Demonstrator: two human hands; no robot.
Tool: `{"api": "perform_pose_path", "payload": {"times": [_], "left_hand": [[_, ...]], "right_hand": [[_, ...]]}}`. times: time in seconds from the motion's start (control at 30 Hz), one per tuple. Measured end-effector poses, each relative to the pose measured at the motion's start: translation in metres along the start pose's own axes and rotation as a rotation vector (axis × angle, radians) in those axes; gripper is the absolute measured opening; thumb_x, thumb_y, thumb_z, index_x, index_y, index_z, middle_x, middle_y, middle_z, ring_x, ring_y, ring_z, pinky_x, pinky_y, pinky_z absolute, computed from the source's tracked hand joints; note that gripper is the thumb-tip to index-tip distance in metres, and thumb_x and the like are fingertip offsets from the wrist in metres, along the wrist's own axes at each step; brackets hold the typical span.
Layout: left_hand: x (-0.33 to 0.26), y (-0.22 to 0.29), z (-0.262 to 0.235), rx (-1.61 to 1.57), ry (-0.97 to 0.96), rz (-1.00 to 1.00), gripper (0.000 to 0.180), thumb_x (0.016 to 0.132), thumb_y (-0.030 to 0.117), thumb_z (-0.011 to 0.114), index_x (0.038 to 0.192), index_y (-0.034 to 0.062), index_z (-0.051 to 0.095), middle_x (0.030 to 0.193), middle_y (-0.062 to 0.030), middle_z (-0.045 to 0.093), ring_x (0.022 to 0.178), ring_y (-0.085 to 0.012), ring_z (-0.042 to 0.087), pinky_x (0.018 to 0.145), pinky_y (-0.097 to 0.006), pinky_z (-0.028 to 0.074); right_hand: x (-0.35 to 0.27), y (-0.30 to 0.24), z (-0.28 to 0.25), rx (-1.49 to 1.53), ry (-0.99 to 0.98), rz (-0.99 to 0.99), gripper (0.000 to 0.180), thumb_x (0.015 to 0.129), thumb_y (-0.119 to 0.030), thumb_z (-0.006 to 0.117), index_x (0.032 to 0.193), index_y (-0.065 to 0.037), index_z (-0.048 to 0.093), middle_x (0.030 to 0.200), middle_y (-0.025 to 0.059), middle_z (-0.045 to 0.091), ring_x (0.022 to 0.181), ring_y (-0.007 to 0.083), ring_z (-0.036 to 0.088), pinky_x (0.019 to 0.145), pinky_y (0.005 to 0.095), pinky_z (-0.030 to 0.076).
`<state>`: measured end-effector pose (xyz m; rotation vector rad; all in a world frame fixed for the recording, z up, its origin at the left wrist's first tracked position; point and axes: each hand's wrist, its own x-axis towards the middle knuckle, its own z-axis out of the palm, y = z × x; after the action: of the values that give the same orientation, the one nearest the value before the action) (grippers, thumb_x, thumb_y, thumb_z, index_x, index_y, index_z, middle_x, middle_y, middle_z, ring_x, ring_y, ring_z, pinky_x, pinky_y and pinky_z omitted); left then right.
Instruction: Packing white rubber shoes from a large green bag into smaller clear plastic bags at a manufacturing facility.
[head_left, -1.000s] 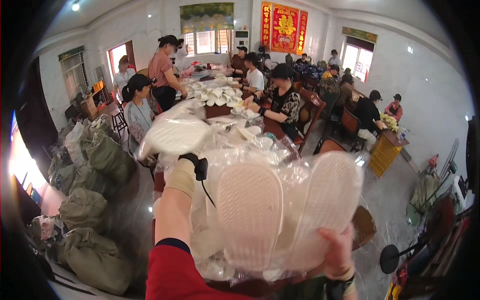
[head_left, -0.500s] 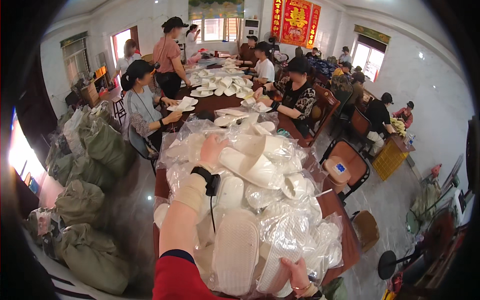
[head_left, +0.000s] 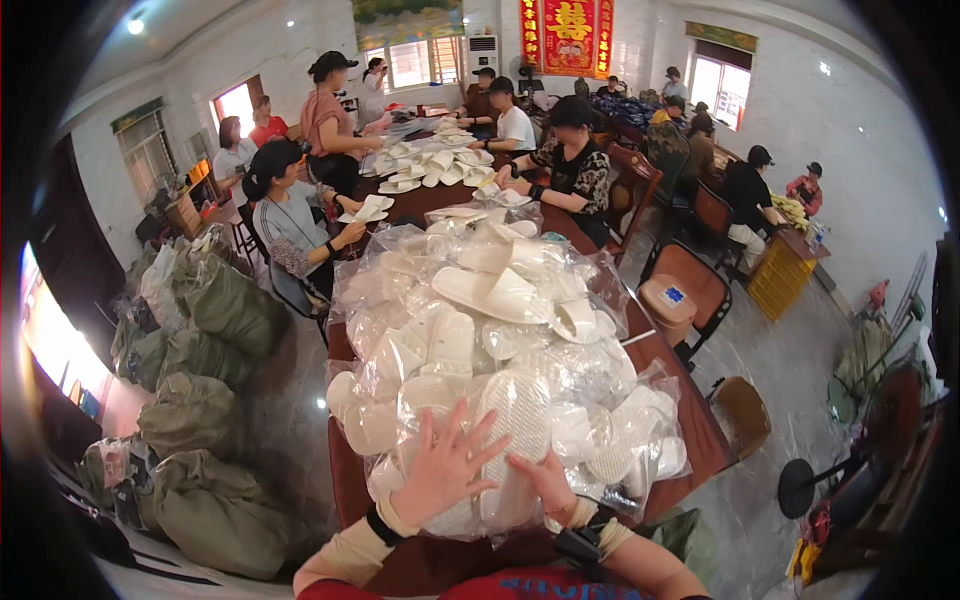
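Left hand: your left hand point(head_left: 445, 470) lies flat, fingers spread apart, palm down on the near edge of the pile; the grip is open, pressing and not clamped on anything.
Right hand: your right hand point(head_left: 550, 482) touches the near end of the white ribbed-sole slipper in its clear plastic bag point(head_left: 512, 440); fingers look loosely curled against it, but I cannot tell if they close on it.
Thing location: that slipper lies sole up at the front of the pile, between your two hands, toe pointing away from you.
Pile: heap of white flat slippers in clear plastic bags point(head_left: 490, 300) covers most of the dark red-brown wooden table point(head_left: 690, 395), stacked loosely, highest near the middle.
Handling: judge it light, soft and bendy; the film is slick and crinkly, so bags likely slide over each other.
Where to hold: take it by the heel end or pinch both long edges of the sole; holding film alone will probably slip.
Risk: loose stack, so pulling one out could shift its neighbours toward the table edge.
Around: people seated along the far end of the table point(head_left: 570, 170) handle unbagged white slippers point(head_left: 440, 165); stuffed olive-green sacks point(head_left: 215, 310) sit on the floor to your left; a brown wooden chair point(head_left: 690, 285) stands to your right.
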<state>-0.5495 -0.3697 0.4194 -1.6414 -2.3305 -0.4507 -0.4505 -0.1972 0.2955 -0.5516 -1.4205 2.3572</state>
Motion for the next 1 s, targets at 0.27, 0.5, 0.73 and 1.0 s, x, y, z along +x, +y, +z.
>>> {"api": "perform_pose_path", "payload": {"times": [0.27,0.5,0.73,1.0], "left_hand": [[-0.044,-0.043,-0.122,-0.042,0.239,-0.291,0.045,0.079,0.016,0.072,0.123,0.0086,0.063,0.134,-0.0121,0.056,0.127,-0.0336,0.048,0.11,-0.05,0.032],[-0.097,-0.027,-0.212,-0.483,0.362,-0.582,0.039,0.087,-0.001,0.059,0.126,-0.0034,0.058,0.122,-0.0122,0.066,0.112,-0.0223,0.062,0.098,-0.031,0.044],[-0.169,0.012,-0.216,-0.774,0.505,-0.671,0.035,0.088,0.007,0.058,0.122,-0.0009,0.062,0.122,-0.0141,0.064,0.108,-0.0251,0.064,0.094,-0.034,0.051],[-0.073,0.047,0.032,-0.216,0.098,-0.405,0.064,0.08,0.032,0.074,0.14,0.0188,0.053,0.159,-0.0131,0.025,0.148,-0.0397,0.014,0.116,-0.06,0.015]], "right_hand": [[0.011,-0.04,-0.01,0.214,0.032,0.17,0.043,0.089,-0.009,0.068,0.128,0.001,0.056,0.113,0.0088,0.067,0.101,0.0211,0.064,0.09,0.0336,0.05],[0.037,-0.082,-0.024,0.386,-0.033,0.086,0.038,0.097,-0.023,0.06,0.124,0.003,0.058,0.116,0.0126,0.066,0.106,0.0244,0.065,0.092,0.0369,0.053],[0.041,-0.063,-0.001,0.357,-0.137,0.117,0.04,0.097,-0.024,0.06,0.127,0.002,0.056,0.121,0.0119,0.064,0.107,0.0233,0.064,0.094,0.0359,0.051],[0.009,-0.02,0.001,0.033,-0.034,0.042,0.044,0.084,-0.015,0.074,0.122,0.001,0.057,0.106,0.0076,0.066,0.091,0.0179,0.064,0.081,0.0316,0.053]]}}
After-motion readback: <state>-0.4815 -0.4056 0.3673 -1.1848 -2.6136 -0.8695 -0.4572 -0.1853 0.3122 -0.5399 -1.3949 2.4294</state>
